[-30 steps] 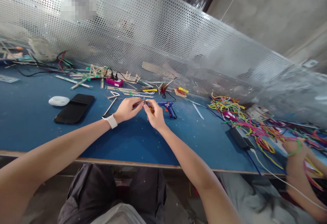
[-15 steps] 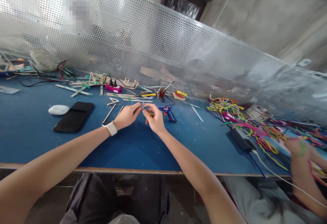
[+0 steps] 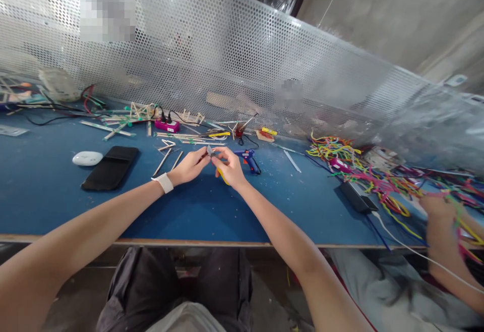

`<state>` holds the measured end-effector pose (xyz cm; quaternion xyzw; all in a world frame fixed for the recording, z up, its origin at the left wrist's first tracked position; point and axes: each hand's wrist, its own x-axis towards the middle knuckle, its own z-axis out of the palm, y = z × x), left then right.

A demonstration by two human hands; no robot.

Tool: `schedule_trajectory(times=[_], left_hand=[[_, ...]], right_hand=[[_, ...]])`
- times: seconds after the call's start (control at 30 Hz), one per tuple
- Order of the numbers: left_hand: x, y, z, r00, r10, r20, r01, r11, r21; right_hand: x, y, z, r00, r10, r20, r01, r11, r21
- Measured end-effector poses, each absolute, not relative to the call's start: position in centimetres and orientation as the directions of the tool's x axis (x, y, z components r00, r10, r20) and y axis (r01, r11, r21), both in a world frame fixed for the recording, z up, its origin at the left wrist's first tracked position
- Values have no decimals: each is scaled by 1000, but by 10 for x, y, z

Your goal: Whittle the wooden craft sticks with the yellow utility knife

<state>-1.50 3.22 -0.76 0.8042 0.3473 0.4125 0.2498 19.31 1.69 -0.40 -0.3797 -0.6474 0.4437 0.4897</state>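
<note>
Above the blue table, my left hand [image 3: 190, 166] is closed, its fingertips pinching a small flat grey piece [image 3: 210, 151]. My right hand [image 3: 229, 167] meets it there, thumb and fingers curled round a tool with a yellow handle [image 3: 224, 176]; most of this tool is hidden in the palm, and I cannot make out its kind. The fingertips of both hands nearly touch around the grey piece. Just beyond my right hand a blue hot glue gun [image 3: 247, 159] lies on its side. Thin wooden sticks [image 3: 163, 162] lie left of my left hand.
At left rest a black pouch [image 3: 110, 168] and a white oval case [image 3: 87, 158]. Behind are a magenta power strip [image 3: 167, 125] and a yellow cutter [image 3: 219, 134]. To the right, colourful pipe cleaners [image 3: 397, 183], a black box [image 3: 357, 198] and another person's hand [image 3: 438, 211].
The yellow handle now shows more below my right palm, and the grey piece stands out more between my fingertips. The view has tilted slightly; the other person's hand has shifted a little.
</note>
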Motion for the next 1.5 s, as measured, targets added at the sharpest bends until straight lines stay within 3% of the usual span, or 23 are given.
schedule_trajectory(times=[0.4, 1.1, 1.5], left_hand=[[-12, 36, -9, 383, 788, 481, 392, -611, 688], [-7, 36, -6, 365, 820, 441, 259, -544, 798], [-10, 37, -9, 443, 775, 452, 189, -573, 797]], right_hand=[[197, 26, -6, -257, 953, 159, -112, 134, -985], [200, 36, -19, -233, 949, 214, -88, 199, -976], [201, 34, -18, -286, 926, 247, -65, 238, -969]])
